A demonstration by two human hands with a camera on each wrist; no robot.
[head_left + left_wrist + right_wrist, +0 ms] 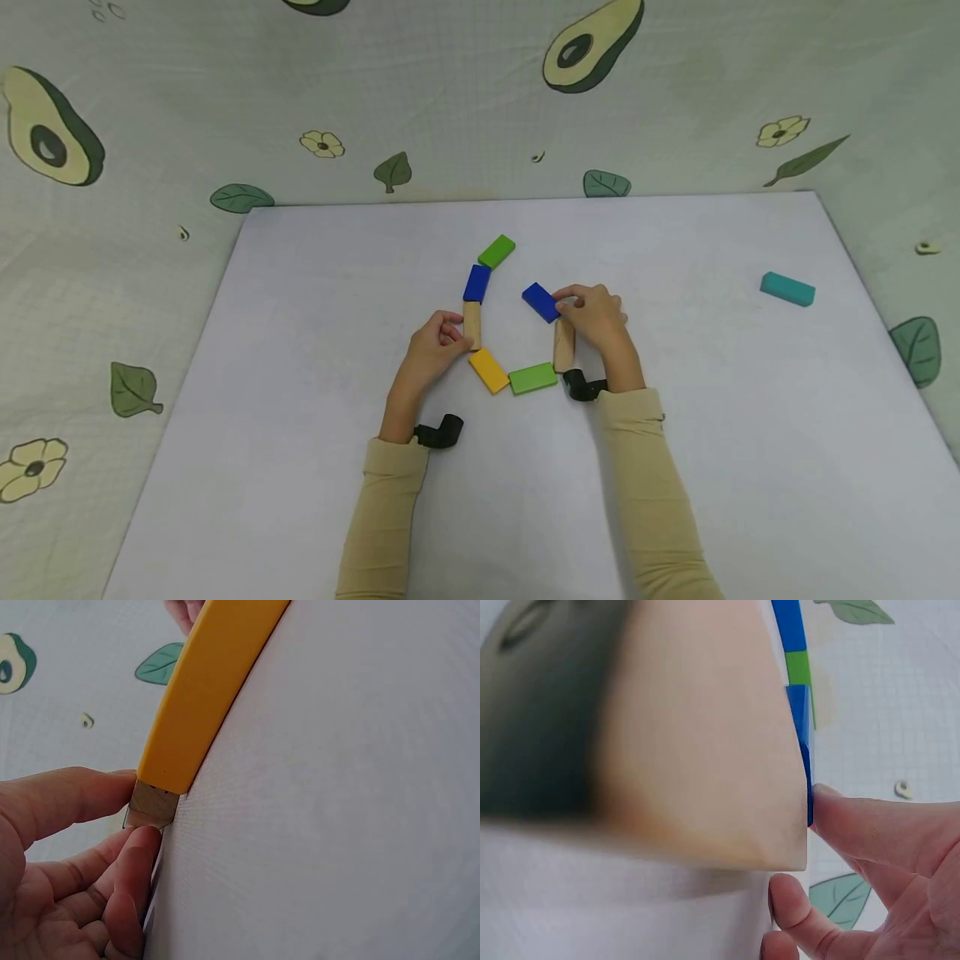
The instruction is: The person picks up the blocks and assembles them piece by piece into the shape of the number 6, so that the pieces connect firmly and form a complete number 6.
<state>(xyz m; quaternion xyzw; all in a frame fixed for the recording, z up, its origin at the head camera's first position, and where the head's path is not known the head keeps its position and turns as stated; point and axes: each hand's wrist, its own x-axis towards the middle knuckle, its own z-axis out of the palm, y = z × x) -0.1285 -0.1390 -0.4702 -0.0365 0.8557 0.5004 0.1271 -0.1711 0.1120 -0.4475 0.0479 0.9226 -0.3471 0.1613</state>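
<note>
My left hand (431, 348) pinches a plain wooden block (472, 323) on the table, its thumb and a finger on opposite sides. That block's end (154, 802) shows between the fingertips in the left wrist view, below the yellow block (206, 697). With thumb and index finger, my right hand (597, 318) holds the near right end of a blue block (539, 302). Close below it lies a second wooden block (564, 346), which looms large and blurred in the right wrist view. The blocks form a curved row, open at the far side.
In the row are also a yellow block (489, 371), a near green block (533, 378), another blue block (477, 283) and a far green block (497, 251). A teal block (787, 289) lies apart at the right on the white table (300, 500). Patterned cloth surrounds it.
</note>
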